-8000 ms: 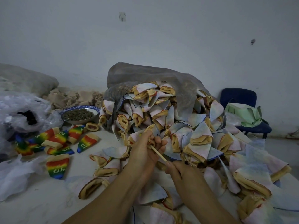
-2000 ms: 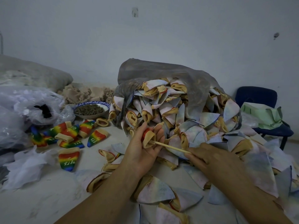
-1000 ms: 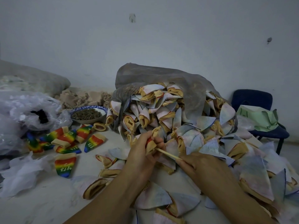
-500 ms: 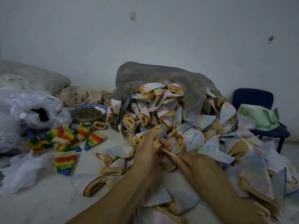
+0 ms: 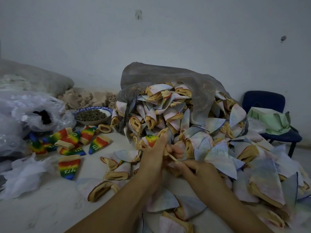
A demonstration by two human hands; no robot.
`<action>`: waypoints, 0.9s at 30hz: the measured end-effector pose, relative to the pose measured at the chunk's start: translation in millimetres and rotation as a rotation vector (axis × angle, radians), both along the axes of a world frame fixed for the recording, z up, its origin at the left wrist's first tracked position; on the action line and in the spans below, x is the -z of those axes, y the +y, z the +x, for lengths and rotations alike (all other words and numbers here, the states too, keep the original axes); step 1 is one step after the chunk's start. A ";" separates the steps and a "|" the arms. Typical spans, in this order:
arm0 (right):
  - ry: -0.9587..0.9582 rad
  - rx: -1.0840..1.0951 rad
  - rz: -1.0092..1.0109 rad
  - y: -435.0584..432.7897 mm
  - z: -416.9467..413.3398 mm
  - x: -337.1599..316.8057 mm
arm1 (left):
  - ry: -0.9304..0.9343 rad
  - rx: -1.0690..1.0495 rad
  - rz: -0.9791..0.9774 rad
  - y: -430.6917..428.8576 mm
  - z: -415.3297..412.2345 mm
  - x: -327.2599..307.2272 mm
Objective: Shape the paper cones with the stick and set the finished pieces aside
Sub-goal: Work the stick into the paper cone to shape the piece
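Small cone with rainbow print and tan rim (image 5: 151, 140), held in the curled left grip (image 5: 154, 158) above the white counter (image 5: 50, 207), just before the big heap of pale blue-pink cones (image 5: 193, 128). Thin wooden stick (image 5: 172, 157) pinched in the right grip (image 5: 200, 174), far end hidden among the left fingers. Finished rainbow cones (image 5: 70, 142) lying at the left, with white letters "appy" upside down.

Dim, flat indoor light, soft faint shadows, muted colours (slightly hazy), wide-angle bending at the edges
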State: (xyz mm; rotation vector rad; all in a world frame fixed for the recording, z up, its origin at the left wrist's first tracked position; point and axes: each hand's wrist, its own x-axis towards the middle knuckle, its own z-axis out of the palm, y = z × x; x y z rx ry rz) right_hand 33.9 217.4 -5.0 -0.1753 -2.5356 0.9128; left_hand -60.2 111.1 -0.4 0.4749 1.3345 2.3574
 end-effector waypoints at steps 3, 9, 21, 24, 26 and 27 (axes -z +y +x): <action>0.011 0.009 0.056 1.2 0.0 3.3 | 0.109 -0.062 -0.087 0.9 -1.6 1.5; 0.085 0.027 0.066 7.6 2.1 4.5 | 0.138 0.057 -0.066 0.4 -2.6 1.2; 0.264 0.221 0.485 26.9 7.6 0.6 | -0.008 0.141 0.114 -9.6 -10.7 -9.6; 0.218 0.215 0.413 26.2 7.0 1.7 | -0.024 0.139 0.194 -10.8 -11.6 -12.3; 0.216 0.208 0.410 24.2 7.0 3.0 | -0.016 0.119 0.237 -11.8 -13.5 -12.7; 0.219 0.199 0.403 22.9 7.0 3.5 | -0.014 0.118 0.253 -12.5 -14.3 -12.6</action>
